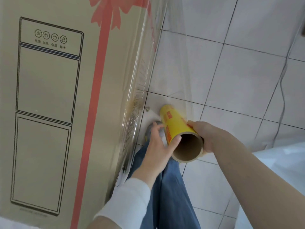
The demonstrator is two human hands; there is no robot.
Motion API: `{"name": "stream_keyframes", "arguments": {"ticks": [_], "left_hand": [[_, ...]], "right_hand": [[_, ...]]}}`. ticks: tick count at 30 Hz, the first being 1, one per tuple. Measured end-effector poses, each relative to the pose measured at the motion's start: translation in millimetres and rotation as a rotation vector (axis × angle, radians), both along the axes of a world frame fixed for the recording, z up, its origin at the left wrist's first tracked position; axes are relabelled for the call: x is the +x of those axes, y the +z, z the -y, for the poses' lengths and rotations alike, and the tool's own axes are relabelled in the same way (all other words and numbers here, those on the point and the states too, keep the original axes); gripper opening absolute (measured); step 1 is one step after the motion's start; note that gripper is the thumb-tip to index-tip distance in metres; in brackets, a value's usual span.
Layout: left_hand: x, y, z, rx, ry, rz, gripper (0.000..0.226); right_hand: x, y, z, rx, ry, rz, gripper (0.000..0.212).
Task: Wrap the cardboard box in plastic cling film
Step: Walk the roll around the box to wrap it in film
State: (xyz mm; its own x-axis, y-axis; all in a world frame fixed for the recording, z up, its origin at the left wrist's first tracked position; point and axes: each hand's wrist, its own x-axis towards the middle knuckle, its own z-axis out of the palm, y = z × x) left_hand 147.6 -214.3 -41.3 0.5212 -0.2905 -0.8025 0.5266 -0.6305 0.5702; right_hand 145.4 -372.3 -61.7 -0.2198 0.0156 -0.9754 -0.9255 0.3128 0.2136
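Note:
A tall cardboard box point(49, 96), printed with a water dispenser outline and a pink ribbon, fills the left of the head view. Clear cling film point(173, 66) stretches from the box's right edge down to a yellow roll point(176, 128) with a brown cardboard core. My right hand point(204, 134) grips the roll's right side near its open end. My left hand point(156, 144) touches the roll's left side with the thumb at the core's rim, fingers spread. Film layers shine along the box's right face.
White tiled floor point(239, 80) spreads to the right. A thin grey cable point(283, 76) runs across the tiles at the right. My jeans-clad legs point(168, 195) and a shoe stand close to the box's lower right corner. A pale surface point(280, 171) lies at the lower right.

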Motion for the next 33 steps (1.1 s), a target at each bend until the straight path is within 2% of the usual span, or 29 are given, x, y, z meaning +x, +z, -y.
{"name": "stream_keyframes", "arguments": {"ticks": [2,4,5,7,9,11,13,18,20,22,23,26,27,30,33], "left_hand": [[22.4,1.8,6.8,-0.051,-0.179,0.033,0.068],[36.8,2.1,12.3,-0.029,-0.383,0.059,0.058],[39.6,-0.6,11.8,0.001,-0.399,0.091,0.054],[32.7,-4.2,6.1,0.025,-0.320,0.163,0.050],[6.9,-3.9,-5.0,0.040,-0.184,0.154,0.048],[-26.8,1.7,-13.8,0.038,0.013,0.101,0.052],[-57.0,9.6,-15.1,0.074,0.142,0.095,0.055],[-88.5,19.3,-4.3,0.089,0.263,-0.023,0.061],[-87.5,17.9,-5.6,0.074,0.170,-0.076,0.045],[-75.9,14.3,-9.2,0.055,0.046,-0.141,0.027],[-68.1,10.9,-11.7,0.038,0.011,-0.147,0.029],[-37.2,0.4,-14.7,-0.022,-0.135,-0.027,0.068],[-26.1,-2.3,-12.6,-0.051,-0.226,-0.014,0.070],[-5.3,-7.9,-5.3,-0.069,-0.499,-0.064,0.054],[-6.1,-12.0,-7.1,-0.057,-0.468,-0.040,0.054]], "right_hand": [[-0.9,-0.9,-1.4,0.033,-0.087,-0.003,0.041],[-8.7,-3.7,-7.3,0.060,-0.214,0.008,0.049],[-15.2,-6.8,-10.7,0.049,-0.291,0.008,0.052],[-29.9,-8.2,-17.5,0.026,-0.426,-0.003,0.056],[-40.4,-2.7,-25.1,0.038,-0.482,0.016,0.052],[-47.9,0.9,-32.3,0.050,-0.458,0.063,0.046],[-54.6,3.5,-33.9,0.050,-0.430,0.101,0.049],[-60.2,1.4,-30.2,0.008,-0.150,0.118,0.052],[-59.1,-4.6,-25.2,-0.040,0.020,0.119,0.052],[-55.4,-10.1,-18.3,-0.055,0.085,0.106,0.049],[-55.3,-12.9,-15.3,-0.044,0.054,0.087,0.046],[-58.4,-12.6,-9.4,0.010,-0.055,0.039,0.040],[-61.7,-14.2,-8.3,0.024,-0.075,0.042,0.040],[-74.2,-14.1,-9.6,0.059,-0.224,0.090,0.049],[-95.0,-15.4,-18.0,0.047,-0.398,0.108,0.061]]}}
